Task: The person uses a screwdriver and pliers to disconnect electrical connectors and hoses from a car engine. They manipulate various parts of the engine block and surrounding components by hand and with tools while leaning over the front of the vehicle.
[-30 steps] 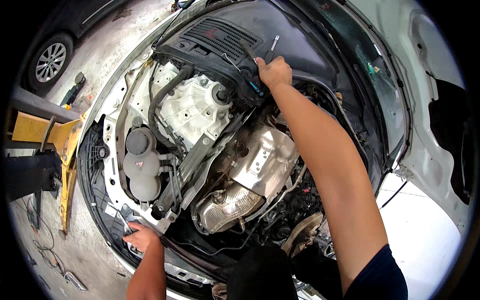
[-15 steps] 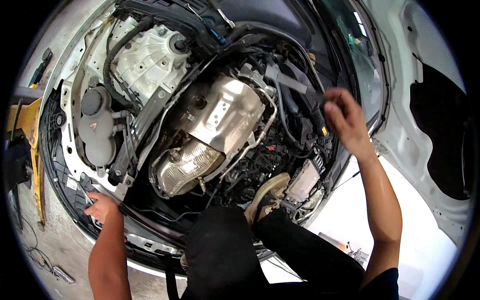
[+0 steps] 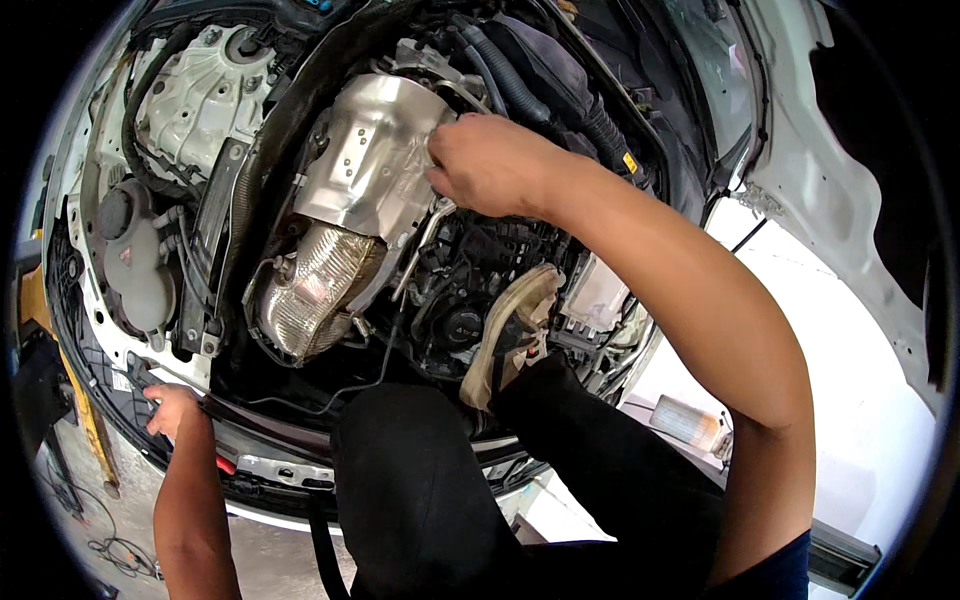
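Note:
My right hand (image 3: 492, 165) reaches across the engine bay to the right edge of a silver metal heat shield (image 3: 375, 140). Its fingers are curled in; what they hold, if anything, is hidden beneath the hand. A thin metal pipe (image 3: 428, 235) comes out just below those fingers. Under the shield sits a dimpled, foil-like exhaust cover (image 3: 318, 285). At the lower left, my left hand (image 3: 174, 410) is closed over the car's front panel (image 3: 270, 440), its fingers curled at the edge.
A grey coolant tank (image 3: 138, 265) stands at the left, beside a pale strut tower (image 3: 205, 110). A beige curved hose (image 3: 495, 325) rises by my dark-clothed knee (image 3: 415, 470). Corrugated black hoses (image 3: 505, 75) run at the back right. A lamp-like cylinder (image 3: 688, 423) lies at the right.
My right hand has swung left from the far right side of the bay to the heat shield. The whole view has shifted. My left hand stays on the front panel.

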`<state>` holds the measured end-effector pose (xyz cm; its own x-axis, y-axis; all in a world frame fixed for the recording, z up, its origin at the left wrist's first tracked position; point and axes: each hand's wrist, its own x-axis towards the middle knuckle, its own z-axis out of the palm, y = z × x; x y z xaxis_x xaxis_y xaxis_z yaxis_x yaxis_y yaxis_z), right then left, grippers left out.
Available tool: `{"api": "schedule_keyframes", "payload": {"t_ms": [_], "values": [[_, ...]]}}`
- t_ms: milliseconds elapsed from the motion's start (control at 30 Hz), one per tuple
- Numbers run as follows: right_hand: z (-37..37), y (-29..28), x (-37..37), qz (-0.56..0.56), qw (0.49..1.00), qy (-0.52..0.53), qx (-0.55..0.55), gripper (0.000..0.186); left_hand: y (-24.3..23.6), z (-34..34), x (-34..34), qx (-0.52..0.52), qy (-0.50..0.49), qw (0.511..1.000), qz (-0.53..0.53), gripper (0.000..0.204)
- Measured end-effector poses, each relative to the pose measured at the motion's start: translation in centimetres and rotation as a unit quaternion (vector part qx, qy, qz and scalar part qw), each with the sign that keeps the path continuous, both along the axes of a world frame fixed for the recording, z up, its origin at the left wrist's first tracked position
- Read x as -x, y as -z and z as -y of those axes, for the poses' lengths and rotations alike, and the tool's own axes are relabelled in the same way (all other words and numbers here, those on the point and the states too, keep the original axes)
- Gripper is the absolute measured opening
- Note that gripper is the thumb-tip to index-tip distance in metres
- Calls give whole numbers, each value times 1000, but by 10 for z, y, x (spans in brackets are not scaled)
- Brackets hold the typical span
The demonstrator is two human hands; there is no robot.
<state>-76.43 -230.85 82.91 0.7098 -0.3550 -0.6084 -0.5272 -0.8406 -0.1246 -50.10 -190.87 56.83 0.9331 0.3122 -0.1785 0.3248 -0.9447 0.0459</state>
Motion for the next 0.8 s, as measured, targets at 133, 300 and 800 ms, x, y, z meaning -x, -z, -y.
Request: {"api": "schedule_keyframes", "payload": {"t_ms": [133,300,800], "values": [[-5,19,-3,-57,998,2,-1,31,-24,19,13,13,8,1000,5,78],[-10,27,-4,-70,997,19,-9,32,-15,10,4,19,3,1000,15,78],[-21,12,-32,-181,982,-55,19,29,-6,2,2,27,-71,996,46,79]]}}
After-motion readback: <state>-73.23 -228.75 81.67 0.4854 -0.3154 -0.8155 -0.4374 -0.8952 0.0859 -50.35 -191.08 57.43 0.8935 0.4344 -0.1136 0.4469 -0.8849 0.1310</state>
